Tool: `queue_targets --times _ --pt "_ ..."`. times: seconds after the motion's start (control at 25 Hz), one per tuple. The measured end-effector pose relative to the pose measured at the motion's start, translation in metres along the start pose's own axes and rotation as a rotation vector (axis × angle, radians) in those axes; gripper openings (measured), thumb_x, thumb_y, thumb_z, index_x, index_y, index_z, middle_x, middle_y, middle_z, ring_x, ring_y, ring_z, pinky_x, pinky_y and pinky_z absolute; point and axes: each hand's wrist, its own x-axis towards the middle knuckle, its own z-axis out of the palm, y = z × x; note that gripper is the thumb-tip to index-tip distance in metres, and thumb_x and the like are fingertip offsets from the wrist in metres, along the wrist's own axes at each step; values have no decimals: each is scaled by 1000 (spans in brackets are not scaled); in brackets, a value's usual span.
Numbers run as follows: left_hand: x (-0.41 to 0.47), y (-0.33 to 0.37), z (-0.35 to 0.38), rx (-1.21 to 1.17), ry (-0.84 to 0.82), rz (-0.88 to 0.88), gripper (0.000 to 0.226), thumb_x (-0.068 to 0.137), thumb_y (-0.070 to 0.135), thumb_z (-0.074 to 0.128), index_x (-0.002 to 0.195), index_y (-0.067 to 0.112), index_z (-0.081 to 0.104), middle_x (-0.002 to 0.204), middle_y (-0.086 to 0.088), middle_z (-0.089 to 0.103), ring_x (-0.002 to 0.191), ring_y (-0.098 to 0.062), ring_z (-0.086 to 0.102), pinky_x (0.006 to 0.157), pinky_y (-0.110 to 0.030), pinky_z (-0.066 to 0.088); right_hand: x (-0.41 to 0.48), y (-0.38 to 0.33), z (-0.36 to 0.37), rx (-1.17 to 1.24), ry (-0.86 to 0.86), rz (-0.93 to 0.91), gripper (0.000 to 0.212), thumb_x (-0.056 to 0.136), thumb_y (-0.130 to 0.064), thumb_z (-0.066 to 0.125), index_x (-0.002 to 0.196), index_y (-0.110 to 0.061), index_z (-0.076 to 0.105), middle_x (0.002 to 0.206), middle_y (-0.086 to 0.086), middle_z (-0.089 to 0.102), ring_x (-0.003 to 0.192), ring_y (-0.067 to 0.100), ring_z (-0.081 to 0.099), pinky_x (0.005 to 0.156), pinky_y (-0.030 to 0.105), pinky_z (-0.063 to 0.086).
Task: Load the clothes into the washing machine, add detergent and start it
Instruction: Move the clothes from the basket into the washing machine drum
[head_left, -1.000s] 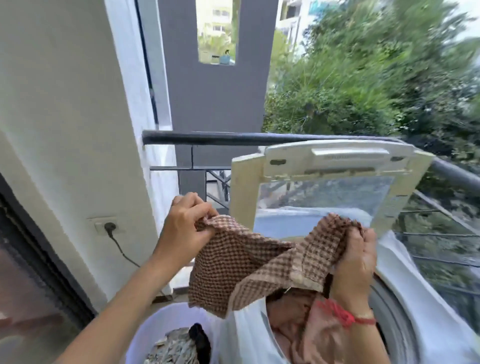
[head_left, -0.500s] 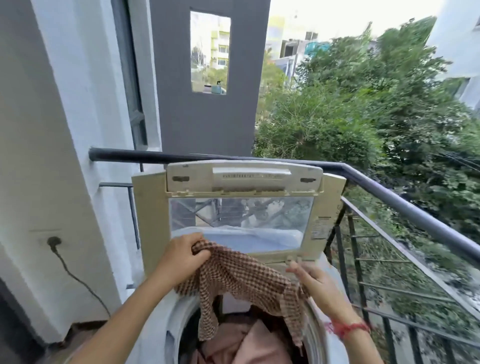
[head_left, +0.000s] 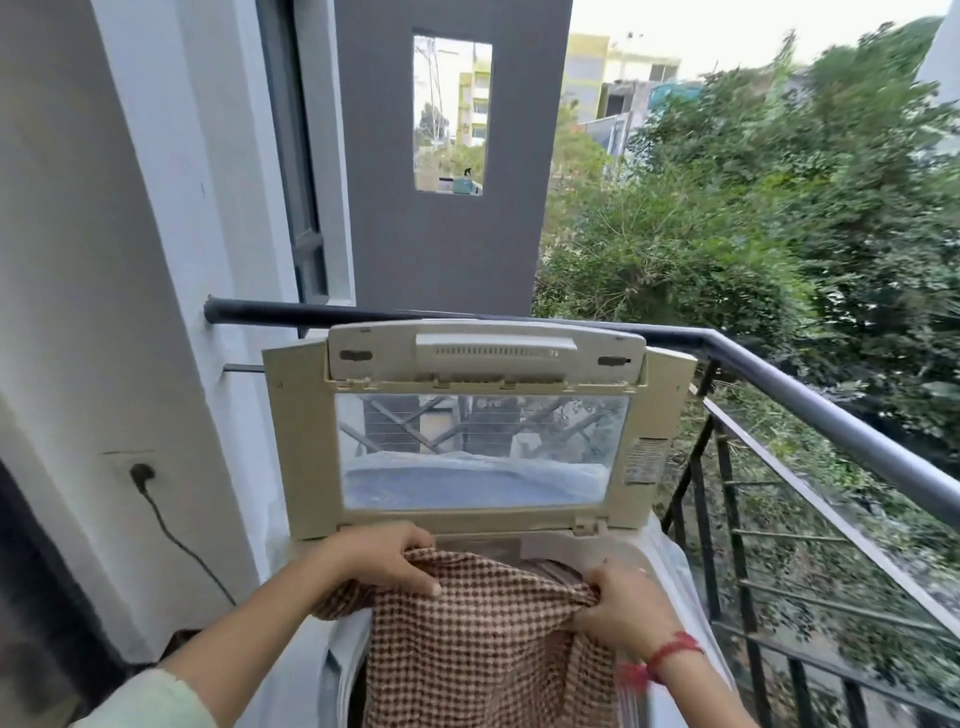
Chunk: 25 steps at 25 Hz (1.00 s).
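1. Checked cloth (head_left: 483, 639), brown and white, hangs at lower centre of the frame over the open tub of the top-loading washing machine (head_left: 550, 545).
2. Left hand (head_left: 387, 558) grips the cloth's upper left edge, fingers curled over it.
3. Right hand (head_left: 621, 605), a red thread (head_left: 670, 649) at its wrist, bunches the upper right edge in closed fingers.
4. Lid (head_left: 483, 358) stands upright behind the hands, in front of the balcony railing (head_left: 831, 415).
5. Plug (head_left: 141, 474) sits in a wall socket at left.
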Motion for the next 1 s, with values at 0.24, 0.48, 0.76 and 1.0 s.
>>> queue_targets --times 0.24,0.48,0.76,1.0 --pt "12 3 32 104 589 135 28 72 6 56 81 32 55 86 6 53 85 -20 56 69 -32 42 10 9 24 -102 482 -219 35 66 -5 62 97 -21 56 104 2 55 85 30 58 69 39 50" --pt "2 -26 120 365 -510 -50 41 85 27 64 124 15 55 126 -8 54 114 -30 51 84 -36 44 -11 21 80 -280 -478 -340 26 70 -23 65 95 -19 61 101 7 63 85 21 56 74 20 45" --pt "1 -24 149 120 -365 -203 45 88 35 60 127 14 53 128 -10 54 103 -23 54 73 -21 45 -9 -16 94 -129 -614 -149 51 66 -50 39 88 -15 70 107 22 63 90 25 56 79 23 46" --pt "7 -36 169 246 -268 -224 37 84 33 57 114 11 53 119 -16 53 109 -33 52 88 -40 46 30 -32 147 -87 -313 165 75 66 -68 46 121 -17 50 119 11 60 114 33 52 97 43 39"
